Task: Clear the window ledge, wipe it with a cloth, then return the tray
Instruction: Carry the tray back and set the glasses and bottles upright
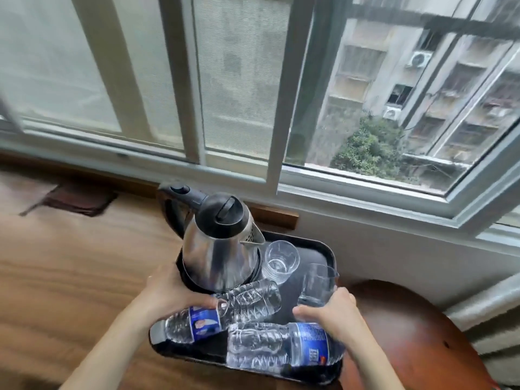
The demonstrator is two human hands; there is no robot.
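A person is holding one black tray [323, 250] with both hands, in front of the window [253, 80] and above the wooden ledge [70, 263]. The left hand [171, 294] is gripping the tray's left edge, its thumb lying over the top and touching a bottle; the grip there is narrow, closed on the tray. The right hand [334, 313] is gripping the tray's right edge in the same way, thumb reaching inward over the rim.

The tray is carrying five things. One steel kettle [219, 249] with a black lid and handle is sitting on its base at the far left corner, spout pointing right. Two clear glasses are standing beside it: the near glass [281, 261] is just beside the kettle's spout, and the second glass [316, 285] is standing by the right rim, close to the right hand. Both are blurred, so what they hold cannot be told. Two plastic water bottles with blue labels are lying on their sides at the near end: the left bottle [222, 311] is lying slantwise with its cap toward the near left corner, and the right bottle [281, 344] is lying along the near edge. Both look filled with clear water.

One dark cloth [78, 199] is lying folded on the ledge at the far left, well apart from the tray. A rounded brown chair back [408, 333] is showing at the lower right.
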